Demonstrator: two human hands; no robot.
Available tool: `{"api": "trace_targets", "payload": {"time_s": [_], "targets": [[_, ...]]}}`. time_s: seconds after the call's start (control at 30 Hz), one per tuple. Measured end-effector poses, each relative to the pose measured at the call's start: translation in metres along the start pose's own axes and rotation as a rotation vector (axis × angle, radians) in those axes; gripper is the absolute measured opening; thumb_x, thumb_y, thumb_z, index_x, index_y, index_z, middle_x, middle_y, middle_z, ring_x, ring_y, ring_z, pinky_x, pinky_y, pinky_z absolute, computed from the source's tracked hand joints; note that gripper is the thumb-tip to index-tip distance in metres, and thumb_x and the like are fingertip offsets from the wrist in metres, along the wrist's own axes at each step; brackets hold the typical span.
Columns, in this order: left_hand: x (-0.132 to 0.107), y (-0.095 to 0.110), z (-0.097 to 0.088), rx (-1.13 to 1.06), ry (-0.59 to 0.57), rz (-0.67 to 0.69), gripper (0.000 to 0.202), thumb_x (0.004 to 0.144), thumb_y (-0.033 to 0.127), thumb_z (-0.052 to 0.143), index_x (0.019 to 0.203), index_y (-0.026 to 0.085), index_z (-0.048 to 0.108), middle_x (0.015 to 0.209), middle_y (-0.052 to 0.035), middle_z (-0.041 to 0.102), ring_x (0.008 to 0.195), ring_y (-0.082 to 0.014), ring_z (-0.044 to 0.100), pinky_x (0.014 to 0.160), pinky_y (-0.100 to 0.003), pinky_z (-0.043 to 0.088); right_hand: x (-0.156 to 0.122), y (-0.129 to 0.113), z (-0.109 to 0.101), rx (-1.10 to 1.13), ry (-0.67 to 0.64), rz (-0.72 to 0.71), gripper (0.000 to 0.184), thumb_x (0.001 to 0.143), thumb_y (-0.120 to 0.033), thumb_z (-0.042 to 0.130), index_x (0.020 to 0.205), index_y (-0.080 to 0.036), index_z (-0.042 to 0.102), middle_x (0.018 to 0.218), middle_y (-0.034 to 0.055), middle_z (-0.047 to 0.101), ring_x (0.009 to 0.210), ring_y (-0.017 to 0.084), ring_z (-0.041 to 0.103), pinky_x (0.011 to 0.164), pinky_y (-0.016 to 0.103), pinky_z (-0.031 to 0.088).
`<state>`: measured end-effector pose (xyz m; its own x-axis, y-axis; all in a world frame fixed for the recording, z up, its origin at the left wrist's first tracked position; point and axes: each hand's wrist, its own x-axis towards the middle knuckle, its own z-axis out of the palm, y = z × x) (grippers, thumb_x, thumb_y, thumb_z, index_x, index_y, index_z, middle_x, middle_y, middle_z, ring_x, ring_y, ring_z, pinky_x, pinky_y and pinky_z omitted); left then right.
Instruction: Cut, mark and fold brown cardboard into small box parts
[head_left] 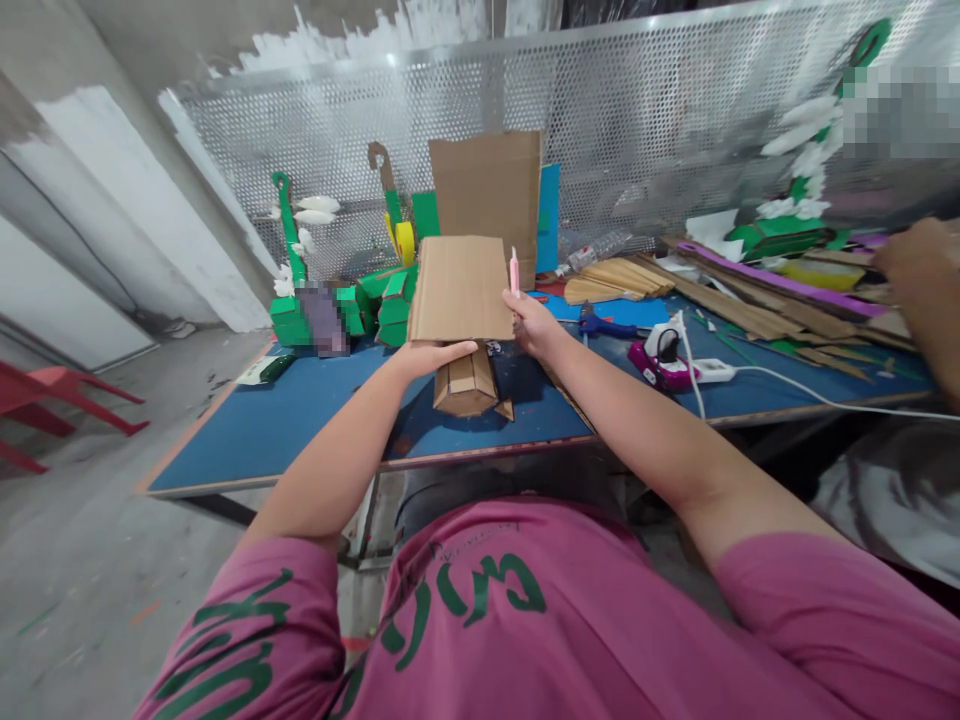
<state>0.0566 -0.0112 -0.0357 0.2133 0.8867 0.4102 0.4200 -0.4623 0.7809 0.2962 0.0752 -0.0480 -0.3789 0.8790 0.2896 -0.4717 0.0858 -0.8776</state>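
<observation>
A flat cardboard piece [461, 290] is held up over the table in front of me. My left hand [439, 358] grips its near edge, thumb on top and the other fingers hidden beneath. At the right edge of the cardboard, my right hand [531, 322] holds a slim pink craft knife [514, 272], its pale tip pointing up. That hand also seems to touch the cardboard's edge. Below the sheet, a faceted cardboard box [466, 388] sits on the blue tabletop [330, 420], its far part covered. Beside it lies a small cardboard scrap [505, 409].
Green cardboard forms [394, 310] stand at back left, before a large upright cardboard sheet [487, 185]. To the right are a blue glue gun [600, 325], a purple power block [660, 365] with a white cable, and cardboard strips [750, 300]. Another person's arm [926, 290] reaches in at right.
</observation>
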Motion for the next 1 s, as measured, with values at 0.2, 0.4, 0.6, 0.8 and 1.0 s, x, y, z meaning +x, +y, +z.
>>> {"api": "trace_targets", "payload": {"time_s": [0.2,0.4,0.6,0.8,1.0], "targets": [[-0.001,0.007,0.004,-0.143,0.205,-0.04,0.076,0.084,0.072,0.084,0.138,0.019,0.077,0.155,-0.0153,0.07,0.155,-0.0362,0.059,0.136,-0.05,0.041,-0.008,-0.001,0.009,-0.144,-0.091,-0.067,0.065,0.076,-0.067,0.096,0.093,-0.026,0.049,0.059,-0.0137,0.035,0.045,0.005,0.023,0.044,0.022,0.02],[0.009,0.005,0.007,-0.22,0.282,-0.178,0.049,0.084,0.06,0.088,0.108,0.018,0.081,0.116,-0.0136,0.084,0.103,-0.028,0.082,0.089,-0.037,0.067,-0.005,0.001,0.005,-0.183,-0.071,-0.07,0.067,0.077,-0.07,0.093,0.092,-0.028,0.043,0.057,-0.015,0.029,0.045,0.006,0.02,0.043,0.022,0.019],[0.015,0.003,0.008,-0.38,0.304,-0.264,0.046,0.085,0.062,0.083,0.078,0.02,0.068,0.062,-0.0003,0.064,0.049,-0.0102,0.053,0.046,-0.023,0.04,-0.001,0.004,0.001,-0.154,-0.04,-0.04,0.056,0.072,-0.049,0.096,0.092,-0.024,0.05,0.061,-0.0118,0.041,0.048,0.006,0.031,0.046,0.021,0.027],[0.013,0.01,0.005,-0.304,0.3,-0.301,0.051,0.086,0.071,0.077,0.08,0.02,0.071,0.068,-0.0034,0.07,0.05,-0.0119,0.053,0.048,-0.027,0.039,0.004,0.005,-0.001,-0.095,-0.048,0.027,0.029,0.069,-0.026,0.074,0.091,-0.022,0.057,0.06,-0.0081,0.044,0.049,0.01,0.038,0.047,0.022,0.033],[0.011,0.012,0.008,-0.296,0.219,-0.253,0.053,0.085,0.074,0.076,0.085,0.021,0.07,0.076,-0.0036,0.072,0.054,-0.0116,0.055,0.052,-0.028,0.04,0.006,0.004,0.002,-0.1,0.011,-0.028,0.02,0.077,-0.026,0.069,0.094,-0.022,0.06,0.064,-0.006,0.051,0.052,0.011,0.041,0.05,0.022,0.037]]}}
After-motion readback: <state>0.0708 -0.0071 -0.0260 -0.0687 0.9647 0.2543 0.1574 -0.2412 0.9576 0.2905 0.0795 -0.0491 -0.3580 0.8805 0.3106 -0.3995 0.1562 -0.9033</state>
